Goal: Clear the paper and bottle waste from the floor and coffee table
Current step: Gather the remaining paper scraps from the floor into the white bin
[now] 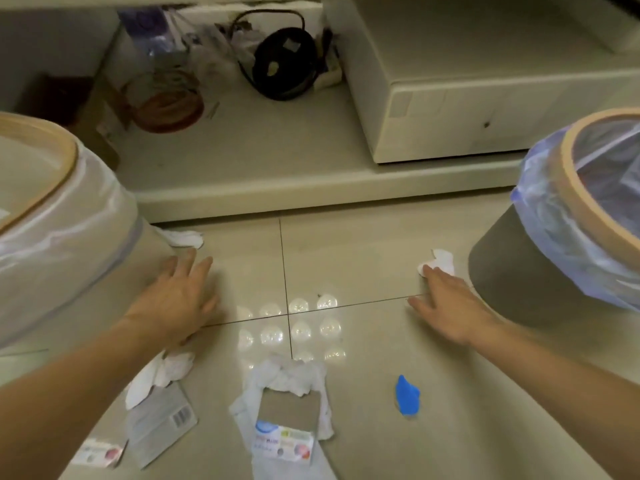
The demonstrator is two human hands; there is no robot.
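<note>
Across the pale tiled floor [363,258] crumpled white paper scraps [287,375] remain from nine to five o'clock, unbinned; left hand [176,296] empty, fingers spread, right hand [446,303] touching white tissue wad [440,259], its grip unclear.

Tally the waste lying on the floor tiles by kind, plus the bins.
Crumpled white tissue pieces: 4
Printed cardboard packets: 3
Blue plastic scrap: 1
Bag-lined round bins: 2
Total: 10
</note>
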